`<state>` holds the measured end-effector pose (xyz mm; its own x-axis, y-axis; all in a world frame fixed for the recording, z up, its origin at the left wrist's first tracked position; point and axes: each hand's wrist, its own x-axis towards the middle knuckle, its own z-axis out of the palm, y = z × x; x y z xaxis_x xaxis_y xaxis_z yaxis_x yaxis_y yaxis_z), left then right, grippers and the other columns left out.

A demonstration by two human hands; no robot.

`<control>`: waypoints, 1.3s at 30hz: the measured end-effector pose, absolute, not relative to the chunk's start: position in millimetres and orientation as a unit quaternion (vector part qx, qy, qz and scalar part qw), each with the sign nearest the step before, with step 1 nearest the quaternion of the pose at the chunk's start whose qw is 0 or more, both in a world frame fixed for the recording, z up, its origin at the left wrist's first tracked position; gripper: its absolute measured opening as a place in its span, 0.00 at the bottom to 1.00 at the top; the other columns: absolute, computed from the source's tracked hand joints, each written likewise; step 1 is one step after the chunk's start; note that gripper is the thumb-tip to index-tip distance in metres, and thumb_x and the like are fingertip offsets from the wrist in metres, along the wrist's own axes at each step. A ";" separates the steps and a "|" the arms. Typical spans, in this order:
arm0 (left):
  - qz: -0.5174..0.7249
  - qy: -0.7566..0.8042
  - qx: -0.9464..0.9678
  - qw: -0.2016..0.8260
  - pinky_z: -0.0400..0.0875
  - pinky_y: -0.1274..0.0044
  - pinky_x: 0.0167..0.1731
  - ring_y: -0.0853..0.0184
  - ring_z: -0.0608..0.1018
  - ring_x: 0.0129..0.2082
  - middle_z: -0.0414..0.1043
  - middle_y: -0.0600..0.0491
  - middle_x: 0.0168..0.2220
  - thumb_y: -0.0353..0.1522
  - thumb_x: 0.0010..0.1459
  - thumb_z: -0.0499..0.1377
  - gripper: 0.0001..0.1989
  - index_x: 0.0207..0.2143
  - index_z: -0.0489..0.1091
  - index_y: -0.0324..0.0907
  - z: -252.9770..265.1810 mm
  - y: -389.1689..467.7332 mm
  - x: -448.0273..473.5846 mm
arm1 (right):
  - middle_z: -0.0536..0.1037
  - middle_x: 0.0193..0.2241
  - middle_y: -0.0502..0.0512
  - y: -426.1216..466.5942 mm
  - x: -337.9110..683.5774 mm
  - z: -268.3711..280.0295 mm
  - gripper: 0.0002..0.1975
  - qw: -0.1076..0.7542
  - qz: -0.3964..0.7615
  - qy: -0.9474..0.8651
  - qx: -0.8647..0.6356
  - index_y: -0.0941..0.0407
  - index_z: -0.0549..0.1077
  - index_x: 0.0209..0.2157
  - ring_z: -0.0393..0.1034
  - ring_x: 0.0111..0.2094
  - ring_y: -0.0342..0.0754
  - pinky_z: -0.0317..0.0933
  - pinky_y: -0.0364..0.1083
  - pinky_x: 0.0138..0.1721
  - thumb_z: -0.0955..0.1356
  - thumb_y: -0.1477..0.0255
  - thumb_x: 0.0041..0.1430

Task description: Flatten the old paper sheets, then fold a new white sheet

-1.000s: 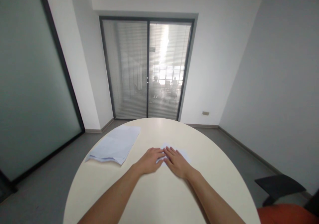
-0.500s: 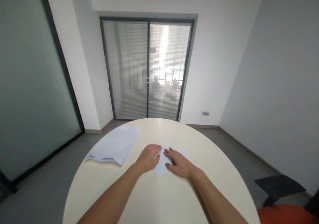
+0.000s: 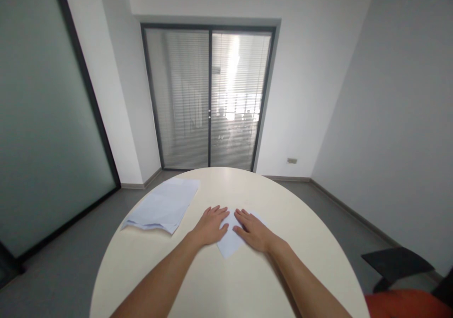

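Observation:
A small white sheet of paper (image 3: 229,243), seemingly folded, lies on the round table with a corner pointing toward me. My left hand (image 3: 211,225) rests flat on its left side, fingers stretched out and slightly spread. On its right side lies my right hand (image 3: 254,230), also flat, with the thumb pointing left. Between the two hands the middle of the paper shows. Parts of the paper under both palms are hidden, and one edge appears beyond my right hand.
A stack of larger white sheets (image 3: 164,205) lies at the table's left edge, its near edge curled. The round cream table (image 3: 226,285) fills the foreground. A chair with a black armrest (image 3: 398,261) and red seat (image 3: 410,305) stands at right. A glass door with blinds (image 3: 177,101) is ahead.
The paper's near corner now reaches a little closer to me. My left fingers have spread slightly, and my hands sit slightly further apart at the thumbs.

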<state>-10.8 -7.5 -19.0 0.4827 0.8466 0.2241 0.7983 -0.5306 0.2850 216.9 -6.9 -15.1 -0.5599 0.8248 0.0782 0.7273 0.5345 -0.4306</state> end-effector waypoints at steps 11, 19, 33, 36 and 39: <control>0.187 0.457 0.869 0.029 0.51 0.59 0.66 0.55 0.65 0.63 0.66 0.45 0.62 0.38 0.63 0.54 0.23 0.59 0.67 0.43 -22.2 -6.2 -10.7 | 0.50 0.70 0.64 -18.1 204.2 -2.7 0.35 0.095 0.141 -0.836 -0.521 0.62 0.54 0.69 0.39 0.71 0.59 0.36 0.60 0.69 0.52 0.54 0.70; 0.159 0.429 0.886 0.071 0.51 0.57 0.66 0.57 0.60 0.67 0.59 0.49 0.67 0.39 0.65 0.51 0.27 0.65 0.61 0.46 -21.6 -5.3 -12.7 | 0.46 0.71 0.60 -12.5 208.3 -9.2 0.37 0.086 0.166 -0.847 -0.497 0.59 0.50 0.70 0.36 0.71 0.57 0.34 0.60 0.69 0.52 0.51 0.69; 0.159 0.474 0.866 0.025 0.53 0.54 0.64 0.54 0.64 0.64 0.65 0.51 0.64 0.42 0.69 0.47 0.22 0.60 0.67 0.48 -16.6 -7.3 -8.9 | 0.45 0.71 0.62 -10.7 217.4 -8.6 0.36 0.053 0.087 -0.788 -0.607 0.63 0.50 0.70 0.34 0.71 0.63 0.31 0.65 0.68 0.51 0.54 0.70; 0.164 0.495 0.853 0.000 0.55 0.54 0.63 0.53 0.65 0.63 0.66 0.49 0.63 0.39 0.70 0.45 0.22 0.60 0.68 0.46 -17.3 -6.0 -10.2 | 0.45 0.71 0.61 -11.2 215.8 -6.9 0.36 0.082 0.086 -0.807 -0.578 0.62 0.52 0.69 0.34 0.71 0.61 0.31 0.64 0.68 0.51 0.54 0.70; 0.179 0.500 0.847 -0.029 0.57 0.57 0.62 0.55 0.67 0.60 0.69 0.47 0.60 0.36 0.69 0.46 0.20 0.58 0.70 0.45 -17.9 -4.9 -10.8 | 0.47 0.71 0.57 -14.0 210.0 -5.4 0.35 0.100 0.137 -0.842 -0.512 0.56 0.53 0.69 0.37 0.71 0.56 0.34 0.62 0.68 0.49 0.52 0.70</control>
